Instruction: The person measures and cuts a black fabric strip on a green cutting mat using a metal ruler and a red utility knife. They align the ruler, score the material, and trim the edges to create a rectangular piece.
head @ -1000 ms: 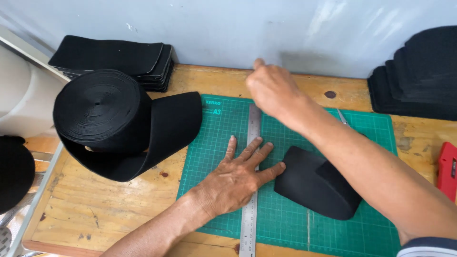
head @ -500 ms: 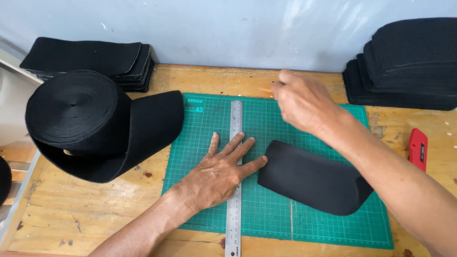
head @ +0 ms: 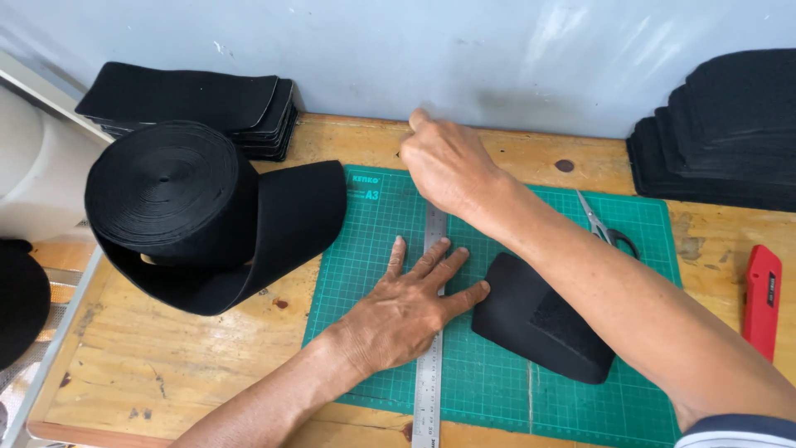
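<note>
My left hand (head: 406,305) lies flat, fingers spread, on a steel ruler (head: 429,373) that runs front to back across a green cutting mat (head: 497,390). My right hand (head: 446,162) is closed at the far end of the ruler, near the mat's back edge; what it holds is hidden. A cut piece of wide black elastic band (head: 539,323) rests on the mat just right of the ruler, touching my left fingertips. A large roll of the same black band (head: 170,195) stands to the left, its loose end (head: 290,216) reaching the mat's edge.
Stacks of cut black pieces sit at the back left (head: 191,104) and back right (head: 730,133). Scissors (head: 604,226) lie on the mat's right side. A red utility knife (head: 761,299) lies on the wooden table (head: 166,365) at the right edge. A white machine (head: 37,174) stands left.
My right hand has moved left, back to the far end of the ruler. The camera view has shifted, and the left hand stays pressed on the ruler.
</note>
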